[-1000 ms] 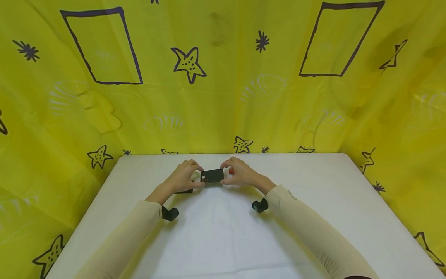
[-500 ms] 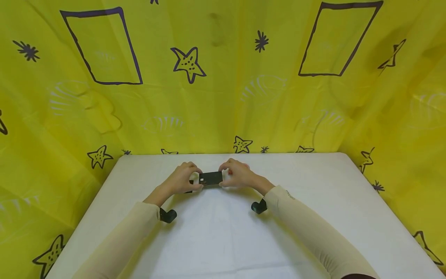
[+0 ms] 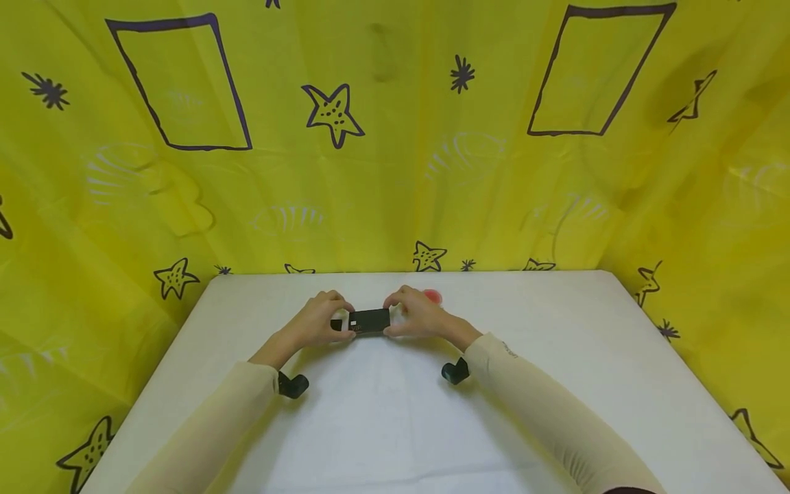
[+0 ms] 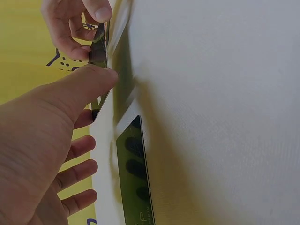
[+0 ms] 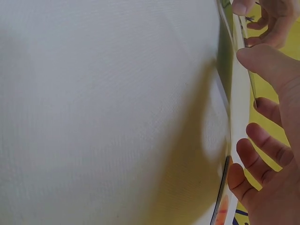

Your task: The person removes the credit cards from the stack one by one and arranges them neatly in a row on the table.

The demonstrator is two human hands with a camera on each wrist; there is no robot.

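Note:
Both hands hold one black card (image 3: 369,320) level above the white table, one hand at each short end. It has a small light square at its left and faint lettering. My left hand (image 3: 316,320) pinches the left end between thumb and forefinger; its other fingers are spread behind in the left wrist view. My right hand (image 3: 421,314) pinches the right end likewise, and in the right wrist view the card (image 5: 253,86) shows nearly edge-on. A second black card (image 4: 133,173), with gold letters, lies below my left hand, mostly hidden by it in the head view.
A flat red round thing (image 3: 433,296) lies just behind my right hand on the white-covered table (image 3: 382,425). Dark curved wrist mounts (image 3: 293,385) stick out from both sleeves. A yellow curtain (image 3: 382,206) with starfish drawings hangs around the table's back and sides.
Both hands have brought the held card slightly nearer the body and to the left. More of the red round thing shows behind my right hand.

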